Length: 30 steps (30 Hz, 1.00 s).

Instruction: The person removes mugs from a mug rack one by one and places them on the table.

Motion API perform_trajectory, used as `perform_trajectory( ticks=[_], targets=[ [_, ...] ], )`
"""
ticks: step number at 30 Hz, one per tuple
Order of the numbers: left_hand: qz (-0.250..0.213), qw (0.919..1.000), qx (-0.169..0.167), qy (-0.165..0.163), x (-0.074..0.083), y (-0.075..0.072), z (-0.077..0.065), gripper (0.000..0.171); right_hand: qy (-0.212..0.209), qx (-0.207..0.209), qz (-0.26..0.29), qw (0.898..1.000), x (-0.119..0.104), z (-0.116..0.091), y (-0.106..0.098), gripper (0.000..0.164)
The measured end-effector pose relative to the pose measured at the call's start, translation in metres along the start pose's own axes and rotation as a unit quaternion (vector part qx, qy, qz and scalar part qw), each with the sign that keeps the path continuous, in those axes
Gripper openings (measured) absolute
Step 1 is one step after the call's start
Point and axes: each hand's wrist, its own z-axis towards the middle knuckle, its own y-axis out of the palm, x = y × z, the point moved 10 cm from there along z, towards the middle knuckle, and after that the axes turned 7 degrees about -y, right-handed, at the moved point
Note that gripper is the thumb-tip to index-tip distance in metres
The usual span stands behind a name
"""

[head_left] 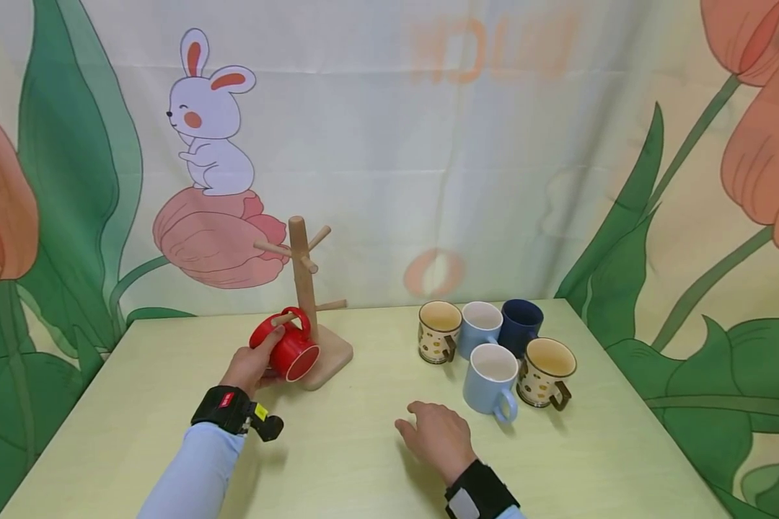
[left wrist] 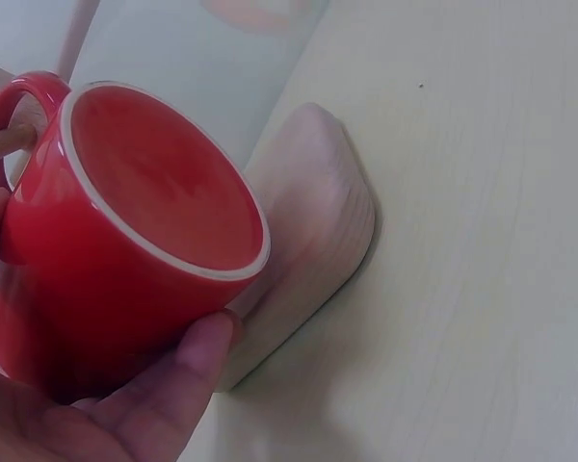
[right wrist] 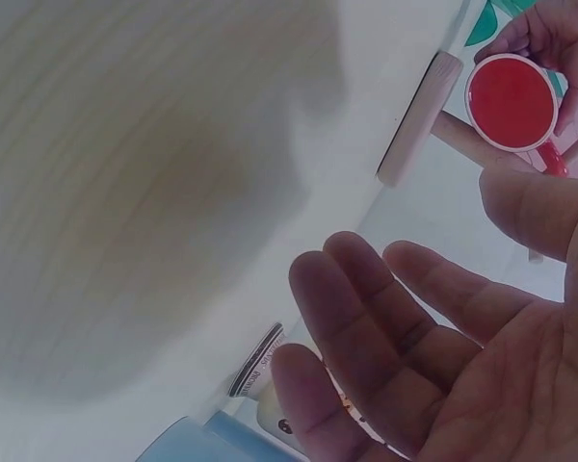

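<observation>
My left hand [head_left: 249,364] grips a red mug [head_left: 292,357] by its body, fingers and thumb round its sides. The mug is tilted sideways at the wooden mug tree [head_left: 304,281], and a lower peg [left wrist: 5,144] passes through the loop of its handle [left wrist: 24,91]. In the left wrist view the mug's round base faces the camera, above the tree's wooden base [left wrist: 318,212]. My right hand [head_left: 440,438] is held over the table with relaxed, slightly bent fingers and nothing in it. Its nearest thing is a light blue mug [head_left: 483,389].
Right of the tree stand several upright mugs: a spotted cream mug [head_left: 433,339], another light blue mug [head_left: 475,335], a dark blue mug [head_left: 518,331] and a second spotted mug [head_left: 539,378]. A printed curtain [head_left: 363,144] hangs behind the pale table [head_left: 337,461].
</observation>
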Motion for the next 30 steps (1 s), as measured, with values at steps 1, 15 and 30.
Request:
perform_trajectory(
  ticks=[1,15,30],
  targets=[
    [-0.001,1.0000,0.003,0.001,0.000,-0.001,-0.001,0.106,-0.001,0.000,0.000,1.000,0.000,0.000,0.000,0.033],
    [-0.025,0.9992,0.018,0.024,0.005,-0.011,-0.017,0.107,0.005,-0.007,0.002,1.000,0.003,0.000,0.001,0.033],
    [-0.064,0.9961,0.050,0.034,-0.004,-0.029,-0.037,0.105,0.022,-0.021,0.016,0.999,0.011,0.000,0.006,0.035]
  ],
)
